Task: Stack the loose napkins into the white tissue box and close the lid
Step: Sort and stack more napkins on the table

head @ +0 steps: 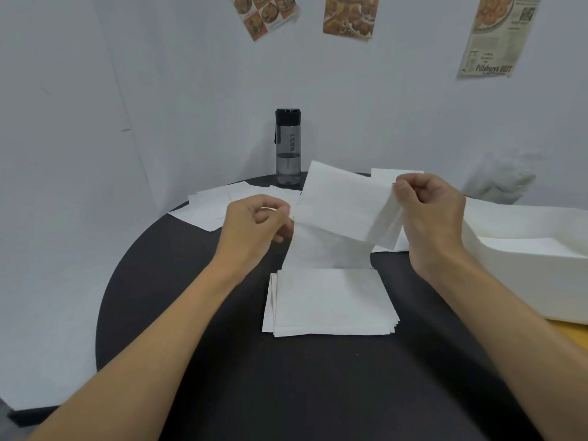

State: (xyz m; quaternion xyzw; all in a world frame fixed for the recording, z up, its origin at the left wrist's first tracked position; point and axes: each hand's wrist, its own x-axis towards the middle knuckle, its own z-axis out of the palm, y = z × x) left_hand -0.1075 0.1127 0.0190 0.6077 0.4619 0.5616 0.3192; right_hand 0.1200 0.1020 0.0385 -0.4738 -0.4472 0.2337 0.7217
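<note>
Napkin (pixel 340 211) held up over table centre, left hand (pixel 254 224) pinching its left edge between thumb and fingers, right hand (pixel 429 214) pinching the bunched right edge the same way. We see its lower part hanging down to the far edge of the stack of napkins (pixel 331 300); we cannot tell whether it touches. The stack lies flat at centre, edges slightly uneven at its left and right sides.

White tissue box (pixel 521 249) sits at 3 o'clock, just beside the right wrist, overhanging the round black table (pixel 222 361) onto a yellow surface (pixel 572 329). The frame's right edge cuts it off, and white on white makes the lid hard to read (we cannot tell how far it is open).

Loose napkins (pixel 210 205) spread at 10 to 11 o'clock, some poking over the table rim against the wall. More sheets (pixel 397 175) at 1 o'clock are mostly hidden behind the held napkin and right hand. Water bottle (pixel 288 148) stands upright at 12 o'clock, close to the wall. We see bare tabletop from 5 to 9 o'clock, crossed only by the forearms.

Blurred white bundle (pixel 499 179) at 2 o'clock behind the box: we cannot identify it. Posters (pixel 348 15) on the wall are cropped by the top edge.
</note>
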